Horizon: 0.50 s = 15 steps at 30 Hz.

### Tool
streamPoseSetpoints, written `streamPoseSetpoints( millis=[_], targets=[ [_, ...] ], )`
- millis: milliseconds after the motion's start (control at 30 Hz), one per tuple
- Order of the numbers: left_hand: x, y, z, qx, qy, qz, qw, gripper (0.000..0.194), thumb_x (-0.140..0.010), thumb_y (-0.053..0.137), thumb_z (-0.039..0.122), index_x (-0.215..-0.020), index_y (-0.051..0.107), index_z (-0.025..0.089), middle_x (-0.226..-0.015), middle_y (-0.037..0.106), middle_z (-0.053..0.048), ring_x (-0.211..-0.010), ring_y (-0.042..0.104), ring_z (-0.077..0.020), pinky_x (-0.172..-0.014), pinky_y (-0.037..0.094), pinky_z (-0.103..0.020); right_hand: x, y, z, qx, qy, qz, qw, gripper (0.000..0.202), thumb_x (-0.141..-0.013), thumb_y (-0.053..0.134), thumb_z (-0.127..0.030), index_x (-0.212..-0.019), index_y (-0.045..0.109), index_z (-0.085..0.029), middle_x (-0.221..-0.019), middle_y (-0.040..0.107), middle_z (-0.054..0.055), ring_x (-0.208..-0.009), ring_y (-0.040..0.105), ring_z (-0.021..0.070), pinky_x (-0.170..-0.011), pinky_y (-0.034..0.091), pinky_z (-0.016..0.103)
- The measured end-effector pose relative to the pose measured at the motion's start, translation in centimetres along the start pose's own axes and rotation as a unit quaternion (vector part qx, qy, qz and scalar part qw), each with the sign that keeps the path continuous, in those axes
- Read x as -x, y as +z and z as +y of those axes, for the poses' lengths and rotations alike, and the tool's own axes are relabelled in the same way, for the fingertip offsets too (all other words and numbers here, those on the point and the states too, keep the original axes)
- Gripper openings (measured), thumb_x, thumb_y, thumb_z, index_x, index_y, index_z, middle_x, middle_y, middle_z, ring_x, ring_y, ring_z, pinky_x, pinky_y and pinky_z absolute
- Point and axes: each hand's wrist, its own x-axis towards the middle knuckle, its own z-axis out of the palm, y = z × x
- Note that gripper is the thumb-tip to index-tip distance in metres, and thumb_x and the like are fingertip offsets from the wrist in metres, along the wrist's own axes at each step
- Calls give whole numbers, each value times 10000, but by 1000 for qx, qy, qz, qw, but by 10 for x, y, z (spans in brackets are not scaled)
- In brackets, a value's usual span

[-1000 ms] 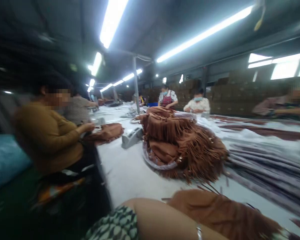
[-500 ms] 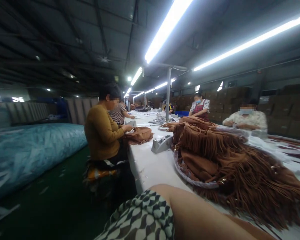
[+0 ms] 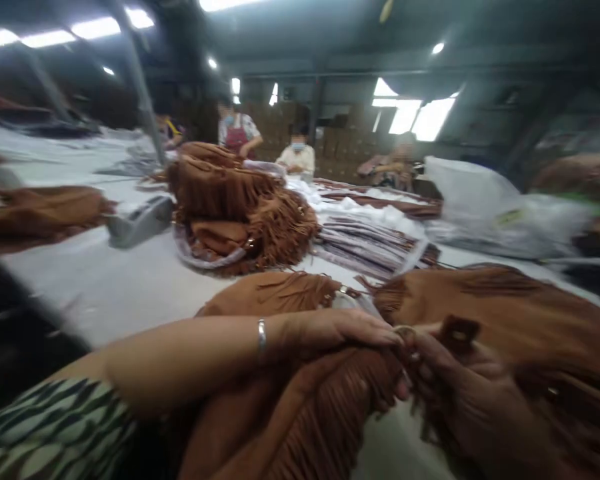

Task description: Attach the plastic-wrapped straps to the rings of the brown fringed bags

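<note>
A brown fringed bag (image 3: pixel 300 413) hangs below my hands at the front of the view. My left hand (image 3: pixel 335 328), palm down with a silver bracelet at the wrist, reaches across it and pinches a metal ring (image 3: pixel 405 331) at its edge. From the right, my right hand (image 3: pixel 485 393) meets the same ring with closed fingers. A dark brown strap tab (image 3: pixel 459 331) with a gold-coloured stud sticks up by its fingers. Blur hides how each fingertip sits on the ring.
More brown bags lie at the right (image 3: pixel 505 307), and a tall fringed pile (image 3: pixel 240 207) stands ahead. Left of the pile is a grey device (image 3: pixel 140 220) on the white table (image 3: pixel 130 280). Flat strips (image 3: pixel 365 243) and a white plastic bag (image 3: pixel 475 193) lie farther back. Several co-workers sit beyond.
The view has swung right and downward. Both my hands and the bag between them have come into sight; earlier only my left arm showed. The co-worker at the left is out of view.
</note>
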Motion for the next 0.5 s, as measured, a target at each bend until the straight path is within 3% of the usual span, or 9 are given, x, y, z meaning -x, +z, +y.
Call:
streamPoseSetpoints(
  millis=[167, 300, 367, 500],
  targets=[
    [4, -9, -2, 87, -34, -30, 995, 338, -844, 524, 360, -1069, 575, 113, -791, 633, -79, -663, 603, -150, -654, 469, -271, -8, -3, -13, -30, 58, 9, 998, 236, -694, 770, -343, -758, 687, -131, -523, 555, -12, -413, 452, 76, -398, 404, 217],
    [0, -13, -7, 109, -12, -16, 994, 371, -833, 535, 337, -1144, 572, 138, -759, 635, -75, -642, 596, -151, -576, 440, -221, -14, -6, -20, -93, 37, 79, 992, 216, -707, 763, -310, -834, 663, -168, -439, 437, -76, -381, 382, 49, -381, 341, 169],
    [-2, -17, -9, 127, -15, -31, 991, 417, -841, 519, 324, -1219, 540, 149, -752, 635, -78, -657, 602, -159, -596, 454, -234, -16, -11, -21, -122, 46, 102, 986, 229, -746, 723, -375, -822, 618, -187, -453, 432, -81, -374, 387, 48, -384, 329, 166],
    [-4, -22, -11, 166, -6, -59, 984, 414, -877, 451, 306, -1262, 508, 166, -742, 622, -80, -663, 597, -159, -613, 463, -243, -17, -15, -18, -98, 83, 29, 991, 286, -858, 547, -493, -846, 558, -207, -521, 478, -56, -394, 418, 68, -384, 319, 178]
  ],
)
